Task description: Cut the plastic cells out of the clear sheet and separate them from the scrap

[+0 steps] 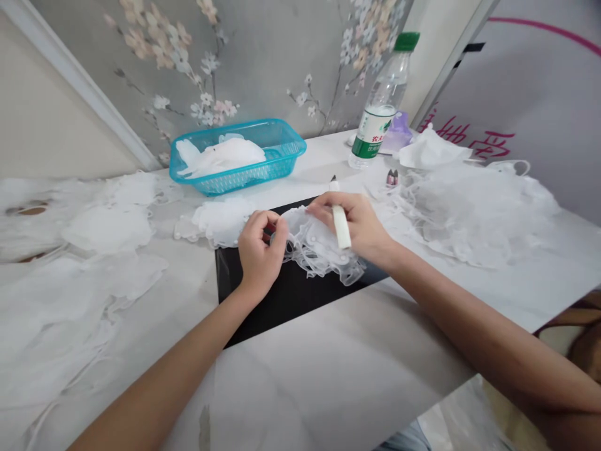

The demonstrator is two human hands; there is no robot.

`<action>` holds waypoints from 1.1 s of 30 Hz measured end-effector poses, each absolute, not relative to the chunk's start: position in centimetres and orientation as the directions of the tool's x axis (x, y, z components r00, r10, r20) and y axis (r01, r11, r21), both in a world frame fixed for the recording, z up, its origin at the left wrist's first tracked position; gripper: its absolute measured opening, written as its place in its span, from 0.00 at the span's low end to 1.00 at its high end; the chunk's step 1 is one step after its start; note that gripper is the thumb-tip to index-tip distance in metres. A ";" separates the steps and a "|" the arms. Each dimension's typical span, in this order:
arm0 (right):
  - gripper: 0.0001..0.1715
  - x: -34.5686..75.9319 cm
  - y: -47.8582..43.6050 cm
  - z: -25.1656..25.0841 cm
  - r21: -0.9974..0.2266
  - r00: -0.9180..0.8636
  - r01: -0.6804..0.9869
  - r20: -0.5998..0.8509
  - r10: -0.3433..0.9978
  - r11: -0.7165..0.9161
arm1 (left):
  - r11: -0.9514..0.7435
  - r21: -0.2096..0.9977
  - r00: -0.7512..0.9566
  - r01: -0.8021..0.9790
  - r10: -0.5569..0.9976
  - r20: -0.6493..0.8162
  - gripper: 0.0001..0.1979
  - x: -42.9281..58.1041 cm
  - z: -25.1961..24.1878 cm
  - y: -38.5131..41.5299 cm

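A piece of white lace fabric [319,250] lies on a black mat [282,294] at the middle of the table. My left hand [260,250] is closed in a pinch on the lace's left edge; something small and dark shows between its fingers, too small to name. My right hand [357,225] rests on the lace's right side with its fingers curled round a white pen-like tool [340,222], whose dark tip points away from me.
A blue plastic basket [282,153] holding white pieces stands at the back. A water bottle [382,106] with a green cap stands at back right, beside a heap of white lace [469,207]. More white fabric [70,282] covers the table's left side.
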State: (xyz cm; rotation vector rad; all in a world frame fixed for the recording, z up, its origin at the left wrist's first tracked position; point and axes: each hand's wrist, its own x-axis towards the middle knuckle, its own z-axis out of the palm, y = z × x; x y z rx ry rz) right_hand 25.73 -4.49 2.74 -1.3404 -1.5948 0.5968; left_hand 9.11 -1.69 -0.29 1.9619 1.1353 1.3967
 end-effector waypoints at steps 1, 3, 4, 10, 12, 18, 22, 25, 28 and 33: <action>0.13 25.8 -4.5 2.7 -0.791 -0.023 0.526 0.355 0.935 0.313 | -0.544 0.766 0.153 0.343 0.837 0.525 0.05 9.1 -0.3 -1.7; 0.14 25.8 -4.6 2.7 -0.710 -0.117 0.608 0.362 0.925 0.355 | -0.547 0.772 0.182 0.324 0.837 0.516 0.09 9.0 -0.3 -1.6; 0.15 25.7 -4.7 2.7 -0.674 -0.146 0.643 0.359 0.922 0.364 | -0.551 0.770 0.198 0.321 0.834 0.514 0.15 9.0 -0.3 -1.6; 0.19 25.5 -4.9 2.5 -0.422 -0.127 0.856 0.390 0.912 0.299 | -0.600 0.731 0.274 0.326 0.800 0.535 0.05 9.1 -0.5 -1.7; 0.20 25.5 -4.9 2.4 -0.349 -0.111 0.895 0.428 0.897 0.278 | -0.599 0.746 0.274 0.293 0.800 0.534 0.06 9.2 -0.5 -1.7; 0.21 25.3 -4.9 2.1 -0.305 -0.061 0.928 0.436 0.898 0.211 | -0.587 0.752 0.302 0.300 0.806 0.509 0.08 9.2 -0.4 -1.7; 0.19 25.1 -4.9 1.9 -0.376 0.006 0.910 0.437 0.899 0.176 | -0.582 0.762 0.320 0.285 0.807 0.496 0.07 9.4 -0.5 -1.5; 0.17 25.0 -4.9 1.9 -0.431 0.052 0.890 0.424 0.904 0.151 | -0.593 0.757 0.326 0.276 0.798 0.506 0.07 9.5 -0.5 -1.4; 0.17 24.7 -5.1 1.9 -0.474 0.113 0.875 0.407 0.906 0.104 | -0.608 0.745 0.324 0.274 0.788 0.523 0.06 9.6 -0.6 -1.4; 0.15 24.6 -5.0 1.8 -0.535 0.176 0.842 0.388 0.905 0.066 | -0.600 0.759 0.329 0.254 0.791 0.516 0.06 9.6 -0.5 -1.5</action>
